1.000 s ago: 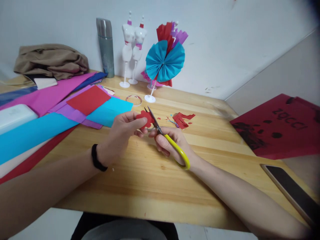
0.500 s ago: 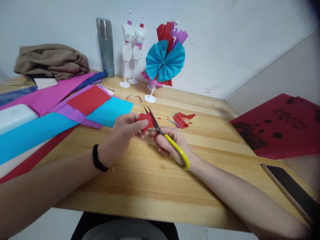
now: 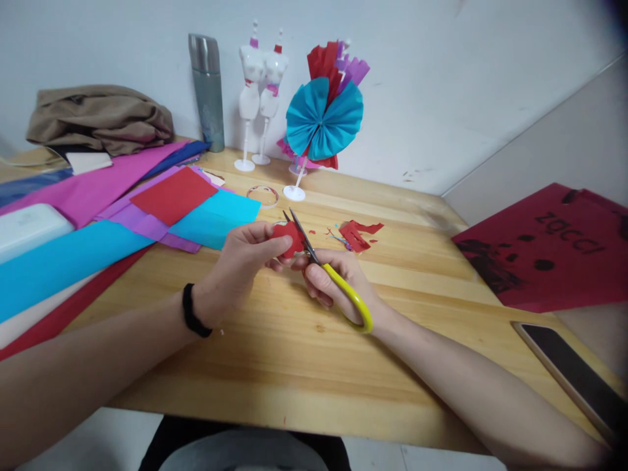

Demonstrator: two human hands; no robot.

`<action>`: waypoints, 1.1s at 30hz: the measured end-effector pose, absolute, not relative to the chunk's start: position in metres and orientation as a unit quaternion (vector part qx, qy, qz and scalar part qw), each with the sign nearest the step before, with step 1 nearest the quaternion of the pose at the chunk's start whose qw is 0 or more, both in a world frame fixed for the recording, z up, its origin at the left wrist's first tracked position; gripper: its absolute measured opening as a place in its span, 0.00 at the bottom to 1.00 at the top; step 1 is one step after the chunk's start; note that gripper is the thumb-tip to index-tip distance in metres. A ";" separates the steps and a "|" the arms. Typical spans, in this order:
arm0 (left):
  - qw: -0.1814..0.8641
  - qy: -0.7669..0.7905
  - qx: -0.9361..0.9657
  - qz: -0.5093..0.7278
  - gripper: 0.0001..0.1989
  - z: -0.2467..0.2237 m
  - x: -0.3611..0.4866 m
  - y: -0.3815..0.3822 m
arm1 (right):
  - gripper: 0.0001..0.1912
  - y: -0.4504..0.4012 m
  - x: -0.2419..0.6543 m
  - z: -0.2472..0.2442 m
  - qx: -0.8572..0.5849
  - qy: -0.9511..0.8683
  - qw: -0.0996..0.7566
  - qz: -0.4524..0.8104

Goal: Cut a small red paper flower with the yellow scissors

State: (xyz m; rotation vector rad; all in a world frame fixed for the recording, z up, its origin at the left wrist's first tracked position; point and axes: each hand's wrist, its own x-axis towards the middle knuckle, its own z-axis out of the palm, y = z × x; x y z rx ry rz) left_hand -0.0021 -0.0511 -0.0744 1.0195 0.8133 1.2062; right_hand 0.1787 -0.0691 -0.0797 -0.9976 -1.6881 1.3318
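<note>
My left hand (image 3: 250,252) pinches a small red paper piece (image 3: 290,238) between thumb and fingers. My right hand (image 3: 338,278) grips yellow-handled scissors (image 3: 350,297). Their blades are parted and lie against the red piece, pointing up and away from me. Just beyond the hands, red paper scraps (image 3: 357,235) and tiny bits rest on the wooden table (image 3: 318,366). A clear tape ring (image 3: 263,196) lies behind my left hand.
Coloured paper sheets (image 3: 196,216) spread over the left side. Behind stand a grey flask (image 3: 207,98), white mannequins (image 3: 249,98) and a blue paper fan (image 3: 324,119). At the right are a red bag (image 3: 549,255) and a phone (image 3: 564,373).
The red piece has turned slightly in my left hand. Both hands and the scissors stay in nearly the same place.
</note>
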 end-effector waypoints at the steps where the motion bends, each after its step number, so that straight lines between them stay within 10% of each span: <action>1: 0.628 0.359 0.445 0.528 0.10 -0.074 -0.002 -0.051 | 0.34 -0.069 0.179 -0.080 -0.391 -0.661 0.374 0.520; 33: 0.639 0.348 0.449 0.520 0.10 -0.077 -0.001 -0.053 | 0.32 -0.071 0.176 -0.076 -0.401 -0.649 0.382 0.522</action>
